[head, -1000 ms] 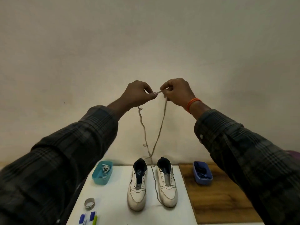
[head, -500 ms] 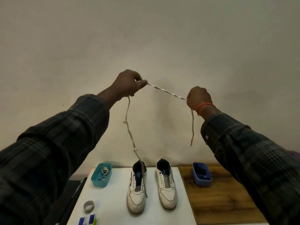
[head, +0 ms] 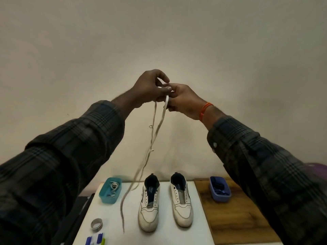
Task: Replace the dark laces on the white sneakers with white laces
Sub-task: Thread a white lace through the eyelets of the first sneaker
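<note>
Both my hands are raised high in front of the wall and meet around a white lace (head: 153, 131). My left hand (head: 150, 88) pinches its top and my right hand (head: 182, 100) grips it right beside. Two strands hang down from them, and one long end reaches the white table (head: 200, 232) left of the shoes. Two white sneakers stand side by side with no laces in their eyelets: the left sneaker (head: 148, 209) and the right sneaker (head: 182, 204).
A teal tray (head: 103, 192) with white laces sits at the table's back left. A blue tray (head: 213, 191) with dark laces stands on the wooden surface (head: 235, 220) to the right. A metal ring (head: 97, 224) and small blue-and-white items (head: 95, 241) lie at the front left.
My hands, spread apart half a second ago with the lace stretched between them, have come together again. The hanging lace has swung left, its end now over the table left of the shoes.
</note>
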